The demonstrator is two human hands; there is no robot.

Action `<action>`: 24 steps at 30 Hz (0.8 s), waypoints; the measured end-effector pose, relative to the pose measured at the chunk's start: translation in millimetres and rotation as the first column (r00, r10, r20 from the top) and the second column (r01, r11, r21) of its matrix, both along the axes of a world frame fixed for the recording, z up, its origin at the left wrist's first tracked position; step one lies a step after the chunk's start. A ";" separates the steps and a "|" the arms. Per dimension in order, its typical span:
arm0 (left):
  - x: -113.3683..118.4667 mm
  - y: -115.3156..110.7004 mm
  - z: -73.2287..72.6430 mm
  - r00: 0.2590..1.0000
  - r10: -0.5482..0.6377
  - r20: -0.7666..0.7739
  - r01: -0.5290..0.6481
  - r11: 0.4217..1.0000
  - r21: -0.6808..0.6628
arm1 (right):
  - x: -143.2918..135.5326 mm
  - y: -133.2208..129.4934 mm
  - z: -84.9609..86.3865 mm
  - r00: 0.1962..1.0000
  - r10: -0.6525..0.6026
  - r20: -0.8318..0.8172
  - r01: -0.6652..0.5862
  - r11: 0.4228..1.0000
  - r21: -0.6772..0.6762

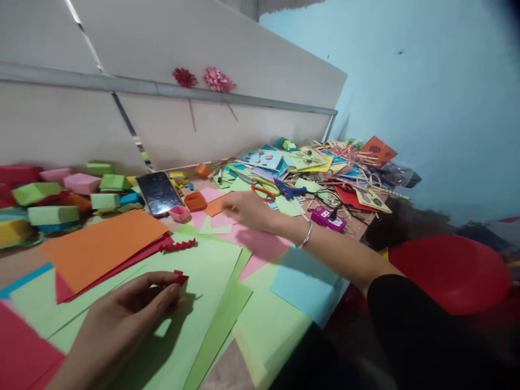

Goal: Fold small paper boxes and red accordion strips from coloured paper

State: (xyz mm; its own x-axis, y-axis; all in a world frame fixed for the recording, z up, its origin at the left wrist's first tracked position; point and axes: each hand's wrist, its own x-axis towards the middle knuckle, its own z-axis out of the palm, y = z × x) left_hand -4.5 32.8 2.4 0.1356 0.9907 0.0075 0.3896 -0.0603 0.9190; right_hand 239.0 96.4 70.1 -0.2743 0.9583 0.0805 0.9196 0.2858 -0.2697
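My left hand (pixel 134 309) is closed in a pinch on a small folded red paper piece (pixel 181 277), held over light green paper sheets (pixel 207 271). My right hand (pixel 252 210) is stretched farther out with its fingertips pressed together; whatever they hold, if anything, is too small to make out. Just beyond it lie orange-and-yellow scissors (pixel 266 188) and a blue glue gun (pixel 289 189). A crinkled red paper strip (pixel 179 245) rests on the green sheets. Small folded paper boxes, one pink (pixel 180 214) and one orange (pixel 195 201), sit left of my right hand.
Colourful paper blocks (pixel 44 215) are piled at the left beside a phone (pixel 158 193). Orange sheets (pixel 105 244) lie in front. A purple power strip (pixel 328 218) and heaped cards and sticks (pixel 309 157) fill the far right. A red stool (pixel 450 273) stands off the table edge.
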 end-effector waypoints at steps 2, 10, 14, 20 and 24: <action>3.1 -1.4 4.9 0.999 -0.031 0.036 0.032 0.999 -0.016 | 28.3 24.1 3.3 0.980 -0.167 0.106 0.170 0.985 -0.013; 1.8 7.0 -4.4 0.968 -0.043 0.246 0.068 0.993 -0.094 | 67.5 100.5 -28.1 0.863 -0.380 0.334 0.410 0.912 -0.022; 1.4 9.9 -4.7 0.952 -0.023 0.306 0.073 0.986 -0.152 | 66.4 107.5 -32.3 0.847 -0.417 0.329 0.459 0.886 -0.059; 4.7 10.9 -3.1 0.913 0.057 0.404 0.054 0.965 -0.257 | 78.9 84.0 6.0 0.921 -0.373 0.113 0.387 0.909 -0.154; 5.6 12.4 -2.4 0.895 0.077 0.439 0.051 0.961 -0.273 | 90.9 30.0 43.6 0.948 -0.279 -0.157 0.247 0.949 -0.196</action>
